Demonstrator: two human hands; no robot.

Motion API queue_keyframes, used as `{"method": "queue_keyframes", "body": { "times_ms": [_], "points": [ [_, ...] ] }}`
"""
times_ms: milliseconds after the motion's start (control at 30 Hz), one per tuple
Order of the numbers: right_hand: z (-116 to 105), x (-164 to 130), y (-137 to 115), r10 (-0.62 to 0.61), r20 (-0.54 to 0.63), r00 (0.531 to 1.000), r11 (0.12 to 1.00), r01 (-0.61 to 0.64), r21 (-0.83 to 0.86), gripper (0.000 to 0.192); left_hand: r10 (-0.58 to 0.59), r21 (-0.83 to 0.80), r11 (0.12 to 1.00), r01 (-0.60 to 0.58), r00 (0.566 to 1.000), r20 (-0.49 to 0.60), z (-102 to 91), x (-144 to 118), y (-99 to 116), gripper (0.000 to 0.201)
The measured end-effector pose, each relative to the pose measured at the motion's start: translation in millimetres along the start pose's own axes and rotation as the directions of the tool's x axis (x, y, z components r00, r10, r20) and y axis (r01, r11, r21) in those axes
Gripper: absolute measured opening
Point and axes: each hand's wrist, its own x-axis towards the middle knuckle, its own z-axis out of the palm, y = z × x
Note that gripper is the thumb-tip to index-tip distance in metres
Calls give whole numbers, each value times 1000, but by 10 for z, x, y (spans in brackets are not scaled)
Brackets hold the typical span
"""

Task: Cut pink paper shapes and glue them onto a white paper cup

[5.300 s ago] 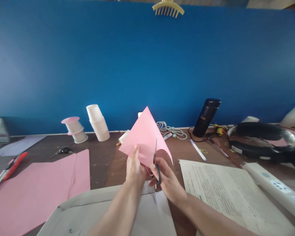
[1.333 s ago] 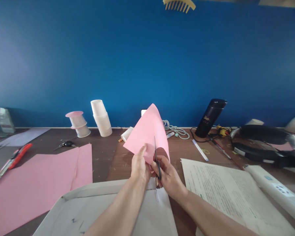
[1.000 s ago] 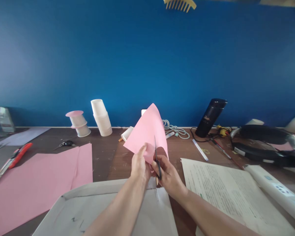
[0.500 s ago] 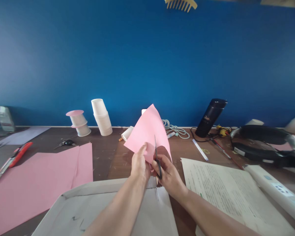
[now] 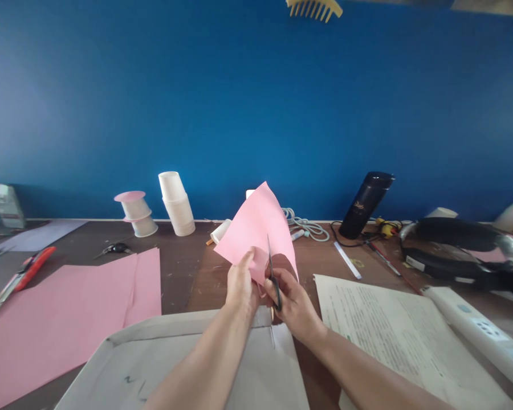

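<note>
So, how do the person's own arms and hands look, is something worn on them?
Both forearms are bare, with no sleeves in view. The left hand and the right hand show no gloves, and no watch, ring or bracelet can be seen.

The black-handled scissors (image 5: 274,283) are mostly hidden by the hands; the yellow comb-shaped object (image 5: 314,8) is cut off.
</note>
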Motion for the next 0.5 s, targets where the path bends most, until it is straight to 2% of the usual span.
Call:
{"method": "queue_keyframes", "body": {
  "times_ms": [500],
  "points": [
    [-9, 1, -21, -31, 17, 999, 999, 31, 10, 30, 17, 24, 1000, -17, 1000, -26, -23, 29, -2, 39]
  ]
}}
